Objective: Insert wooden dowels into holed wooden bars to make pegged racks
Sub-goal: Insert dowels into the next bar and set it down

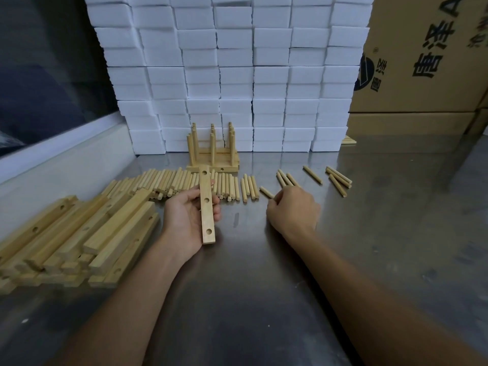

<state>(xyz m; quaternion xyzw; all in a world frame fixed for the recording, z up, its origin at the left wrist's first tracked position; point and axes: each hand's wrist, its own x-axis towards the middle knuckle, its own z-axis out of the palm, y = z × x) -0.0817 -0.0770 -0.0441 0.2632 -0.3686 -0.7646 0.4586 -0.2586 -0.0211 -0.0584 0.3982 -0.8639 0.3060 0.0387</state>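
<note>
Your left hand (188, 217) grips a pale three-holed wooden bar (206, 204) above the steel table (264, 299), while your right hand (293, 210) curls its fingers around short round wooden dowels (266, 192) by the loose row.

Two bare hands are in view: the left hand (188, 220) and the right hand (293, 210). One pale rectangular wooden bar with three round holes (206, 204) is held up on its own. A heap of similar pale wooden bars (76, 233) lies near the left edge of the steel bench (369, 233); it holds well over a dozen, too overlapped to count exactly. A dense row of short pale round wooden dowels (184, 182) numbers several dozen. About ten more scattered loose dowels (339, 178) lie toward the back right. Finished pegged racks (212, 151) stand at the back edge, several stacked, count unclear. Two brown cardboard boxes (422, 56) show at the back right corner. White foam blocks (237, 70) form a wall of many dozens.
</note>
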